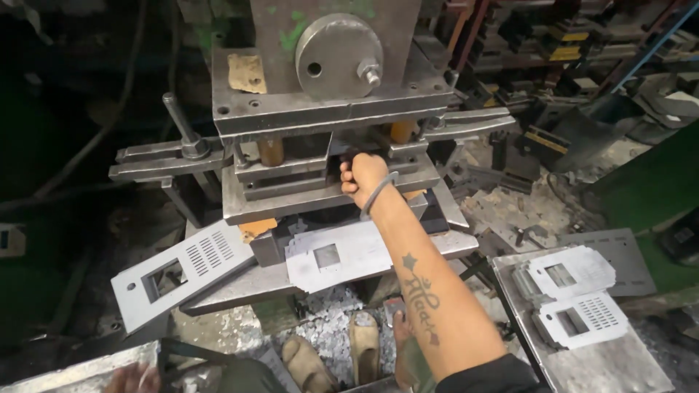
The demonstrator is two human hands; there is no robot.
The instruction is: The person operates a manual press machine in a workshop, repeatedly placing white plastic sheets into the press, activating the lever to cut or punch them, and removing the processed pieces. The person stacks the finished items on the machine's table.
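Note:
My right hand (362,178) is curled into a fist at the mouth of the press die (320,193), between its upper and lower plates; anything inside the fingers is hidden. A metal bangle sits on that wrist. Just below the forearm a punched grey sheet-metal plate (331,256) with a square window lies flat on the press bed (240,287). A second punched plate (182,273), with slots and a window, leans off the bed's left edge. Only the knuckles of my left hand (131,378) show at the bottom edge, resting by a grey metal sheet (73,372).
A metal tray (619,364) at the right carries stacked punched plates (575,295). Clamp bars (156,164) stick out on both sides of the die. Metal scrap litters the floor around my sandalled feet (362,346). Racks of dies stand behind on the right.

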